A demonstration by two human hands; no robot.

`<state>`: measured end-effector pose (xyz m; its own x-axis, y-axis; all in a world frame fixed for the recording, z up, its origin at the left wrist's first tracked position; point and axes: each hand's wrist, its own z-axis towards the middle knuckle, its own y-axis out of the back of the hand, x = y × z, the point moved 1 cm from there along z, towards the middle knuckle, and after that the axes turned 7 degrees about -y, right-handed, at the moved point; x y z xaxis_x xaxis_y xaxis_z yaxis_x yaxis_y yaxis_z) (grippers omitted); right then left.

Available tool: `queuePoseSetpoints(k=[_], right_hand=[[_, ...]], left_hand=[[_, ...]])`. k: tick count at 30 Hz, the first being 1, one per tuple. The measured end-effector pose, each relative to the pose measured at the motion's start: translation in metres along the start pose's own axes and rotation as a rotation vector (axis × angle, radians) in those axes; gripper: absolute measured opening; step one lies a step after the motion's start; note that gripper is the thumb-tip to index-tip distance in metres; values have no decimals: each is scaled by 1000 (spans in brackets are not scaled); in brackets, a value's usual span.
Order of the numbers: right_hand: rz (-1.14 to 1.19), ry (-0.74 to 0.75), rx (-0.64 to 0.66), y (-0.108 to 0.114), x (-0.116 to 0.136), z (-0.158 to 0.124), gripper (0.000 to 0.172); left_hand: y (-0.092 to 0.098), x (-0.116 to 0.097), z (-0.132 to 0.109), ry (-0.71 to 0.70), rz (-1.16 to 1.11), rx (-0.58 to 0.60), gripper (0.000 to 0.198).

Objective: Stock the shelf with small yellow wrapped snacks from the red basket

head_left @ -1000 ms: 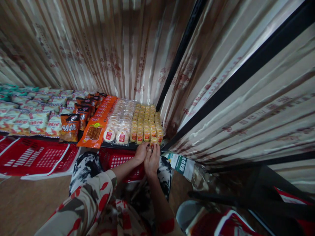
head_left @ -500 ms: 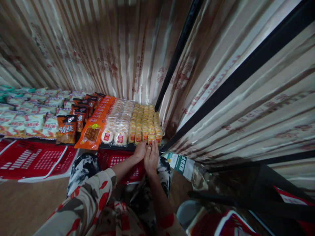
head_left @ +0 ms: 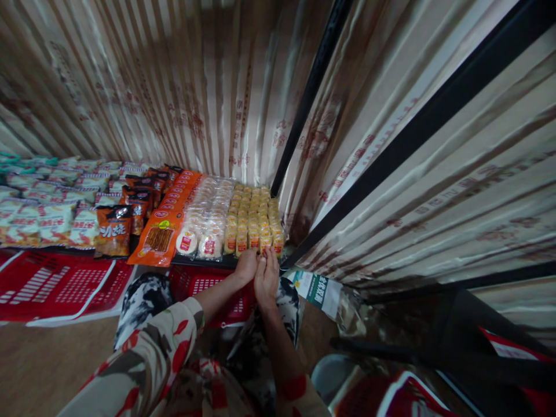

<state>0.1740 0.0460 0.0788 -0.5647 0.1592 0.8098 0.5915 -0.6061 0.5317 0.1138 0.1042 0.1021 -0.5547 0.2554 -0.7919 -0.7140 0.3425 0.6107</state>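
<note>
Rows of small yellow packets (head_left: 254,217) stand at the right end of a black shelf (head_left: 206,260). My left hand (head_left: 247,266) and my right hand (head_left: 266,279) meet at the front of these rows, fingertips close together against the nearest packets. The fingers of both hands are bent and pressed together; whatever they may pinch is too small to make out. Left of the yellow packets lie clear packs of round white crackers (head_left: 209,246), then a long orange snack bag (head_left: 158,238).
Orange-black bags (head_left: 113,231) and white snack bags (head_left: 56,223) fill the shelf's left. Red baskets (head_left: 56,286) sit below. Black poles (head_left: 310,95) rise before a pleated curtain (head_left: 208,87). A green-white package (head_left: 319,292) lies at right.
The view has shifted slightly, so the shelf goods appear a little further left. Both hands stay at the front of the yellow packets, with hardly any movement.
</note>
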Motion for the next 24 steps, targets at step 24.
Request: queuePoseSetpoints(k=[24], right_hand=[[-92, 73, 1, -8, -19, -7, 57]], left_hand=[[7, -3, -21, -74, -11, -161, 17]])
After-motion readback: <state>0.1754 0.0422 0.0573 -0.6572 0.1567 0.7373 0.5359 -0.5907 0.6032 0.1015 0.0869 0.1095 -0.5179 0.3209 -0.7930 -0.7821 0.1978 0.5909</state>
